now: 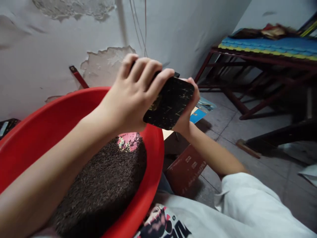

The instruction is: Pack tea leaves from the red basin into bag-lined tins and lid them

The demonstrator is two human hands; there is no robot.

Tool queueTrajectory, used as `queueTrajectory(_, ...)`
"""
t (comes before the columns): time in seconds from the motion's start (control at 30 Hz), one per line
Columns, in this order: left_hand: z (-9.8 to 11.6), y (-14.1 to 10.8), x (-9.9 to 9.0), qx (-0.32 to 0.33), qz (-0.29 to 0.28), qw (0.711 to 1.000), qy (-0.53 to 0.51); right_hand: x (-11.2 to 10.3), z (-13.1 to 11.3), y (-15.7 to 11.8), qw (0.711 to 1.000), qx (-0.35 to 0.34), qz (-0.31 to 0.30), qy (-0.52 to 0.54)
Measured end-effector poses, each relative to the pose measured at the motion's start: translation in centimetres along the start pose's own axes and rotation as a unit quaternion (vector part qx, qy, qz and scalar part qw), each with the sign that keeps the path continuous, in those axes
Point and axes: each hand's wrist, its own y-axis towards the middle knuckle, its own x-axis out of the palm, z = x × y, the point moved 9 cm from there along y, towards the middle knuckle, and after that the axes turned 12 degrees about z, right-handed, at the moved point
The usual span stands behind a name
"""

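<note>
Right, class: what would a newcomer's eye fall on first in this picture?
First, the big red tub at left, with dark flakes inside. Next, the black object near the middle, held between the left hand and right hand. Then the blue and yellow mats at upper right.

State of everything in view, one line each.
Black case: held above tub rim, tilted; open or shut unclear
Left hand: gripping case
Right hand: gripping case, opposite side
Red tub: part-filled
Dark grains: loose, inside tub
Foam mats: stacked
Wall: peeling in patches
</note>
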Motion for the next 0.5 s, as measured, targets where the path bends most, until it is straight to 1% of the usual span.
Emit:
queueTrajectory(0.07,0.4,2.4,3.4,-0.005,-0.038,0.997,-0.071,-3.5,0.6,-0.2,0.994,-0.07,0.081,-0.037)
queueTrajectory(0.1,0.6,3.4,5.1,-0.011,-0.053,0.993,-0.102,-4.5,1.3,-0.5,0.99,-0.081,0.097,-0.063)
queueTrajectory(0.17,0.8,4.9,8.6,-0.02,-0.078,0.987,-0.141,-5.5,3.9,-1.1,0.988,-0.053,0.095,-0.111)
queueTrajectory(0.27,1.0,5.8,14.3,-0.008,-0.127,0.983,-0.131,-5.7,8.5,-2.2,0.985,0.001,0.103,-0.142)
queueTrajectory(0.37,0.9,5.1,19.9,0.033,-0.199,0.978,-0.059,-4.9,13.3,-3.7,0.984,0.071,0.106,-0.127)
queueTrajectory(0.43,0.7,4.5,22.8,0.048,-0.243,0.968,-0.023,-4.1,15.9,-4.9,0.981,0.116,0.109,-0.111)
queueTrajectory(0.5,0.5,4.3,24.8,0.052,-0.278,0.959,-0.008,-3.5,17.7,-5.9,0.976,0.147,0.122,-0.102)
